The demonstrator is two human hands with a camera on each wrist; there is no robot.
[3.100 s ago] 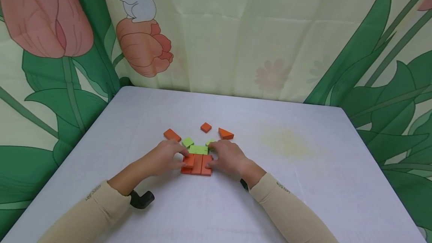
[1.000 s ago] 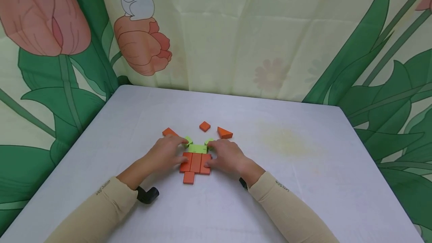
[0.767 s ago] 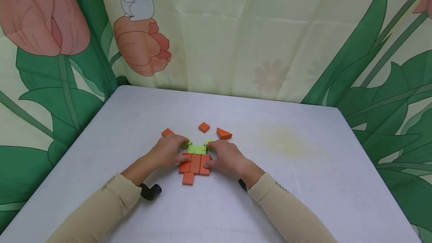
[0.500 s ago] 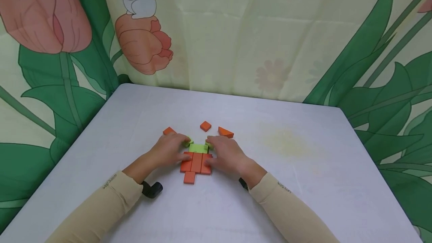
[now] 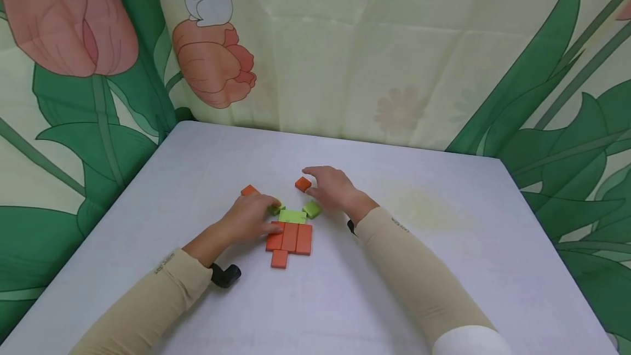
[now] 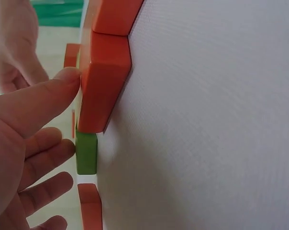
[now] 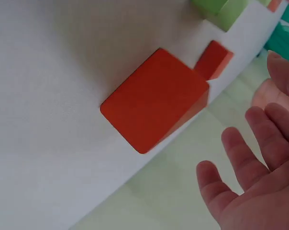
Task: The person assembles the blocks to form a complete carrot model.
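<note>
Three orange-red blocks (image 5: 289,237) lie side by side in the head view, a small square block (image 5: 279,259) touching their front edge and a flat green block (image 5: 293,216) behind them. The left hand (image 5: 248,215) rests its thumb on the leftmost block, its fingertips at a small green block (image 5: 277,208). In the left wrist view its thumb touches an orange block (image 6: 104,81). The right hand (image 5: 333,186) is spread around a small orange block (image 5: 303,183) with nothing visibly gripped. Another green block (image 5: 312,209) lies in front of it.
An orange block (image 5: 249,190) lies behind the left hand. The orange wedge (image 7: 159,100) shows in the right wrist view, hidden by the right hand in the head view. A patterned curtain (image 5: 345,59) hangs behind the white table (image 5: 419,289).
The right hand has left the right green block and moved back to the small orange block. Earlier, the left hand set the small square block down at the front.
</note>
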